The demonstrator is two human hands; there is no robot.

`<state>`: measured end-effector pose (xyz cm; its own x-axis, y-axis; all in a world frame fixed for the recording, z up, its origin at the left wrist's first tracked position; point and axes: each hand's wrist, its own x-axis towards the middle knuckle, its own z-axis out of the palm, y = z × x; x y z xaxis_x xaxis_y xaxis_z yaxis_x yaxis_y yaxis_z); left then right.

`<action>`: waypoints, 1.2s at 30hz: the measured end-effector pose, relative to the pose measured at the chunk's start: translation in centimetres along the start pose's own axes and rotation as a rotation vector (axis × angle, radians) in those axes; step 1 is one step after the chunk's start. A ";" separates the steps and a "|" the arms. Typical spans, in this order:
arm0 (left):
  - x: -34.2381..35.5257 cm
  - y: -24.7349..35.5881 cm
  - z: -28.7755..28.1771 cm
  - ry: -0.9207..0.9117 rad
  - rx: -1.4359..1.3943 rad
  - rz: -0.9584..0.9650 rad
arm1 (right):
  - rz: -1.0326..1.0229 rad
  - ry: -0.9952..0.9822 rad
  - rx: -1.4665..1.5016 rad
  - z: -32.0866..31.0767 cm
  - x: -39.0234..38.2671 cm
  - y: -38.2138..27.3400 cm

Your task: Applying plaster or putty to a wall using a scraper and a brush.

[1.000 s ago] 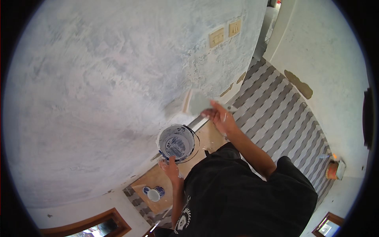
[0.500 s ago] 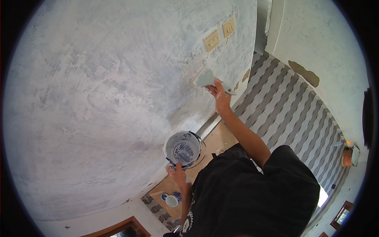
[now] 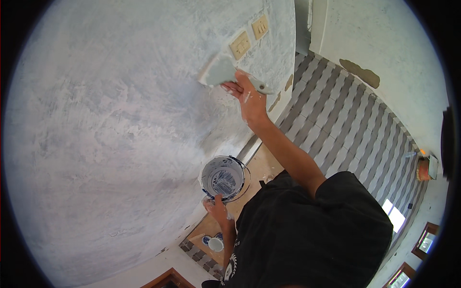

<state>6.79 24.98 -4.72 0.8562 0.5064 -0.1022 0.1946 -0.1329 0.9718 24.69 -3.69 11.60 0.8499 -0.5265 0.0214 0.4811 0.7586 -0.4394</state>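
My right hand [image 3: 246, 98] grips a wide, flat, pale putty knife [image 3: 218, 72], its blade against the mottled white-and-grey wall [image 3: 110, 120], just below and left of a beige socket plate [image 3: 240, 45]; a beige switch plate [image 3: 260, 27] is mounted above that. My left hand [image 3: 217, 210] holds a grey paint bucket [image 3: 221, 177] by its near rim, below my right hand and beside the wall. The bucket's inside is smeared with pale and dark paint, and its wire handle hangs to the right.
Patterned tiles [image 3: 326, 120] stretch to the right wall [image 3: 394, 48], which has a flaked patch. A tan board [image 3: 201, 225] at the wall's foot bears small paint containers [image 3: 215, 244]. An orange pot-like object [image 3: 422, 170] stands at far right. Wood-framed windows [image 3: 425, 237] show low right.
My right hand with the putty knife has risen up and left along the wall toward the socket plate. The bucket in my left hand has shifted slightly right.
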 end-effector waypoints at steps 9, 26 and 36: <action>-0.8 0.7 0.2 -0.016 -0.126 -0.049 | -0.027 0.129 -0.152 -7.9 -1.0 5.6; -0.6 -1.1 -2.0 0.002 -0.016 0.009 | -0.007 0.266 -0.178 1.6 -1.1 2.1; -1.7 1.8 -1.4 -0.121 -0.070 -0.073 | -0.189 -0.224 0.029 9.8 -0.5 -3.8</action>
<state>4.94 25.09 -2.51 0.8933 0.4056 -0.1937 0.2281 -0.0376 0.9729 24.55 -2.58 22.08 0.7696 -0.5642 0.2991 0.6384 0.6679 -0.3826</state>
